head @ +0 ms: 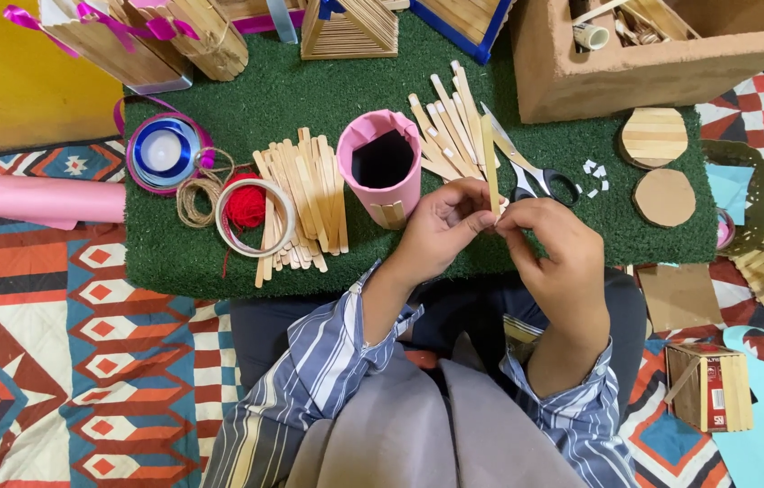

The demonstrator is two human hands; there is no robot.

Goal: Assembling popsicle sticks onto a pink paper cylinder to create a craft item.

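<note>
Now, centre of frame: left hand (441,226) and right hand (552,242) both pinch one upright wooden stick (490,163) between fingertips | stick rises above the hands | pink cup (382,167) just left | scissors (536,176) behind | green mat (219,253) beneath.

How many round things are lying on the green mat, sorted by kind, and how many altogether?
Ribbon spool, blue and purple: 1
Clear tape ring: 1
Red thread ball: 1
Twine coil: 1
Pink cup: 1
Cardboard discs, one stick-covered, one plain: 2
Total: 7
</note>
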